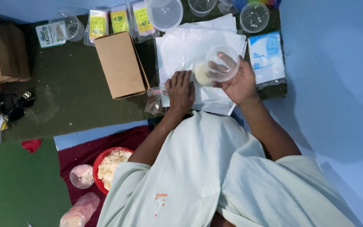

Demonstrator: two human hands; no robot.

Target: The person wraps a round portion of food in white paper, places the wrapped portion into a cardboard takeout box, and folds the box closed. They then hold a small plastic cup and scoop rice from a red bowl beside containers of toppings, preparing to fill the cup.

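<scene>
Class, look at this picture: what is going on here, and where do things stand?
A person seated on the floor tips a clear plastic cup with the right hand, and a pale mound of food sits at its mouth on white paper sheets. The left hand rests flat on the paper beside it. A red bowl of similar food sits nearby.

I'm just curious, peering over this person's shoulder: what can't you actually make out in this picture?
- Head view: the pale food under the tilted clear cup is blurred; its kind is unclear.
- The red bowl is partly covered by the sleeve.
- The left hand hides the white sheets beneath.
- The right hand fingers blur through the cup.
</scene>
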